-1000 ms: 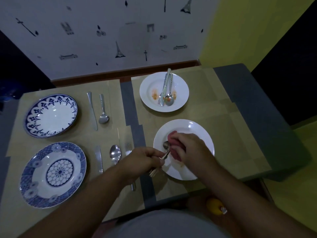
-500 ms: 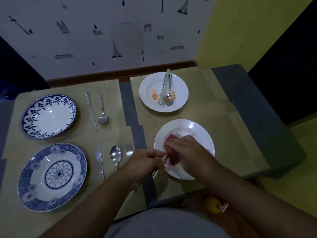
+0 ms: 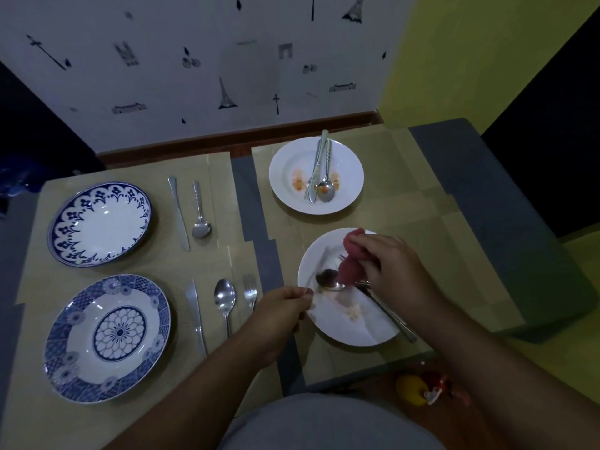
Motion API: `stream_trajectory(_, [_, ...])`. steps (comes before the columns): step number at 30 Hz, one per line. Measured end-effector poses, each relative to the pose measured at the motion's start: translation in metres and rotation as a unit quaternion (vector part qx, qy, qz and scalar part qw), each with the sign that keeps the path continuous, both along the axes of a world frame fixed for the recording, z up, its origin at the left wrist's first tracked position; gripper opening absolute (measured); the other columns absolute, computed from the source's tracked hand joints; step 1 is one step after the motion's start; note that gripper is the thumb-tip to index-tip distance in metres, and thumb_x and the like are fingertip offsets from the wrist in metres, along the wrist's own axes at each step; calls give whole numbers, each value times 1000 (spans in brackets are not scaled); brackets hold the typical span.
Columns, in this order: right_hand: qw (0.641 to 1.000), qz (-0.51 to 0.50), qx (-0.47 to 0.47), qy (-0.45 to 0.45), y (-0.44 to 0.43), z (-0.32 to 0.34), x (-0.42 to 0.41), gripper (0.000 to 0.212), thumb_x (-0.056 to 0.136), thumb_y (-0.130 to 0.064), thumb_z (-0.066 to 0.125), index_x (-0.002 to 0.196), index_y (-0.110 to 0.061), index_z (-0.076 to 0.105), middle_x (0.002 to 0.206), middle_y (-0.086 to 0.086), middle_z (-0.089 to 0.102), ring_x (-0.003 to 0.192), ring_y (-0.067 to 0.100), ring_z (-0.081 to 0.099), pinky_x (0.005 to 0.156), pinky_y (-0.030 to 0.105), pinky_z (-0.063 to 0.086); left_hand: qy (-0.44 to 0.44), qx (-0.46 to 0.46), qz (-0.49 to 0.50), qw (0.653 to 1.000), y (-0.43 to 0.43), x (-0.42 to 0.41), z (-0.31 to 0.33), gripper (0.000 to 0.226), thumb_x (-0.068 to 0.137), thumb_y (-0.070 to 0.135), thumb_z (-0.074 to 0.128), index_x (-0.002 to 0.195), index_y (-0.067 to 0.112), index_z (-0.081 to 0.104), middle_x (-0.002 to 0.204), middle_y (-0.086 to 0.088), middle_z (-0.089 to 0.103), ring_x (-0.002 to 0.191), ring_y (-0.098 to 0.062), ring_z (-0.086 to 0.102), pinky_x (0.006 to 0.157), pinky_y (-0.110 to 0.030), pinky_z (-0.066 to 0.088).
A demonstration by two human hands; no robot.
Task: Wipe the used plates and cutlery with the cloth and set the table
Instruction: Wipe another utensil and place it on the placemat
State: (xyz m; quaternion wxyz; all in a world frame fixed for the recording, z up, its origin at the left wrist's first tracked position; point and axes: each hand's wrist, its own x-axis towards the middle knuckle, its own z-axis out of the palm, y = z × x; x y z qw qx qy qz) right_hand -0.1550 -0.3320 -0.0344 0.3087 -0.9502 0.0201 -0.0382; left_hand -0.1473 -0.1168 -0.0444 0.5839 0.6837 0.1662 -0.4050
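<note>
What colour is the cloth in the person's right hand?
Dull pinkish red. The cloth shows best in the head view, bunched in the right hand.

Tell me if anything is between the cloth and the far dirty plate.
Nothing visible blocks it. The right hand holds the cloth over the near white plate, with only bare table before the far plate.

Spoon now apparently released onto plate

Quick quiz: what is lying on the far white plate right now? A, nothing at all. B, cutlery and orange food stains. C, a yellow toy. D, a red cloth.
B: the far white plate holds cutlery beside orange food stains.
</note>
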Motion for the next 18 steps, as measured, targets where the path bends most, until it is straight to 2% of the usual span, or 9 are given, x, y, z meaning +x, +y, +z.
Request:
stream_trajectory(3, [999,10,35,23,6,-1,-3,38,89,-10,65,124,-24,64,121,-8,66,111,6,54,101,28,44,-2,5,16,1000,-3,-1,-1,21,102,22,55,107,15,74,91,-5,66,77,-17,55,66,-25,48])
stream_trajectory(6, [998,40,30,44,15,-2,-4,37,90,-11,63,124,-24,63,122,-9,65,110,6,51,101,31,43,5,-1,36,999,-6,-2,-1,23,103,15,51,111,13,73,86,-7,67,76,-17,60,66,-24,52])
stream_trajectory(11, [989,144,-12,27,31,-4,-17,32,91,-16,59,122,-23,62,123,-5,63,109,15,50,96,35,44,-31,6,23,999,-8,-1,4,19,98,12,59,102,15,77,90,-4,77,78,-15,72,63,-23,54])
stream_trajectory(14, [973,217,-74,17,37,-11,-23,34,90,-24,59,124,-22,61,129,-2,61,115,22,50,99,39,42,-59,41,1,997,-10,0,6,19,98,13,61,98,18,78,92,-4,78,82,-19,74,70,-27,58])
stream_trajectory(16, [977,194,-86,2,34,-11,-20,35,86,-18,65,121,-21,61,125,-1,62,113,22,51,97,39,44,-62,48,4,997,-10,-1,7,20,96,12,63,88,23,77,89,-3,77,80,-18,73,72,-29,60])
stream_trajectory(18, [989,129,-73,-13,29,-8,-13,35,84,-12,68,118,-19,62,118,0,65,110,23,52,95,40,45,-48,38,21,998,-11,-3,8,20,95,9,63,85,21,75,87,-6,75,75,-18,72,68,-28,60])
